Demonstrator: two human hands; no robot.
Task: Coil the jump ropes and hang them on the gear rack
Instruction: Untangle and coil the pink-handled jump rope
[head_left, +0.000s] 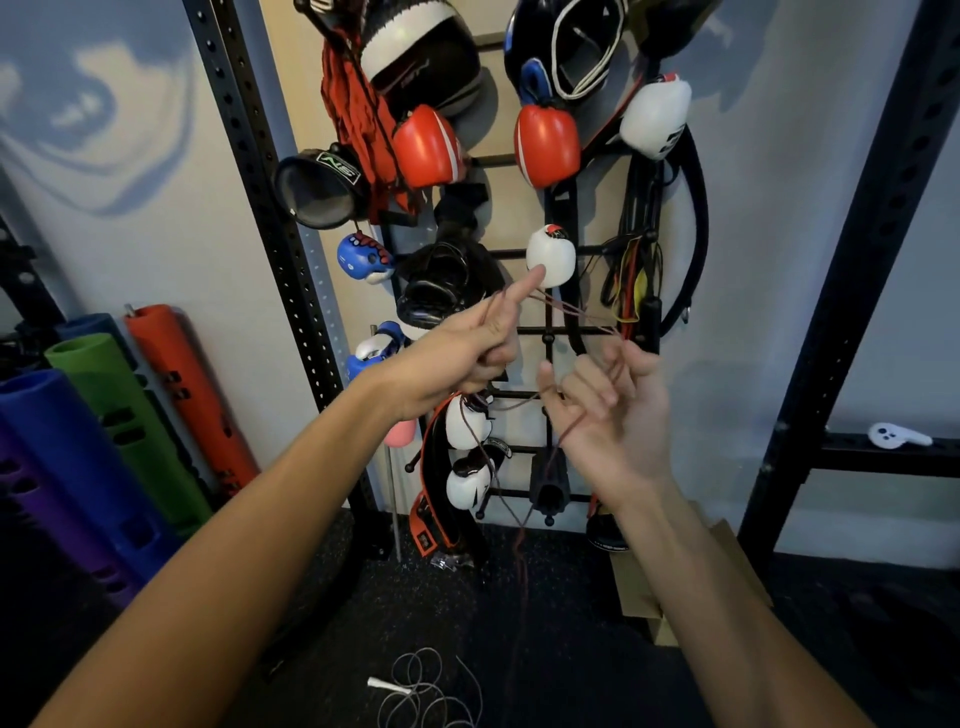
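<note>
A thin dark red jump rope (520, 540) runs between both hands in front of the black gear rack (558, 332). My left hand (467, 353) grips its strands, index finger pointing up toward a white glove. My right hand (613, 410) is palm up with loosely curled fingers, the rope looped over them. One strand hangs down to the dark floor. A second jump rope (431, 691), white with a white handle, lies in loose loops on the floor at the bottom centre.
The rack holds red and white boxing gloves (546, 144), black headgear (566, 47), a red cloth and black bands. Rolled foam mats (124, 415) stand at the left. Black perforated uprights (260, 182) flank the rack. A cardboard box (654, 597) sits on the floor at the right.
</note>
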